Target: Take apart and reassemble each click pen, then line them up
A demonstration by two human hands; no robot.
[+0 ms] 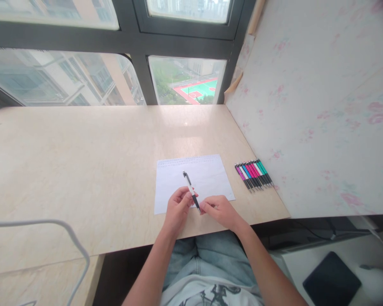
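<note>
A white pen [190, 187] with a black grip and a dark clip end is held tilted over a sheet of paper [207, 176]. My left hand [180, 205] is closed around the pen's barrel, thumb and fingers pinching it. At the pen's lower tip, my right hand [219, 209] has its thumb and fingers pressed together; whether it grips the tip itself is too small to make out. Lines of small handwriting run along the top of the paper. To the right lies a row of several coloured pens [253, 175], side by side, with black grips.
The pale marble-look desk [83, 170] meets a window [188, 80] at the back and a floral-papered wall [322, 106] on the right. A grey cable [73, 236] arches at the lower left. A dark flat object [332, 278] lies on a white surface at lower right.
</note>
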